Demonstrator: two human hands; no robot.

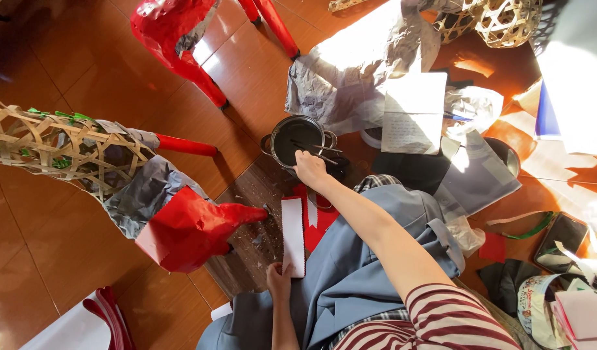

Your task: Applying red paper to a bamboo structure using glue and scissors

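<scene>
Left grip [278, 277] pinches white paper strip's [293, 234] near end, long axis pointing toward the pot [297, 139].

The pot [297, 137] is dull dark metal. The strip [294, 234] is white matt paper. The frame [58, 146] is woven bamboo under glossy red paper. The floor [45, 259] is polished wood.

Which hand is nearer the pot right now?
The right hand. It reaches to the pot, at its near rim by the tool lying across it. The left hand is far back near the body, pinching the lower end of a white paper strip.
</scene>
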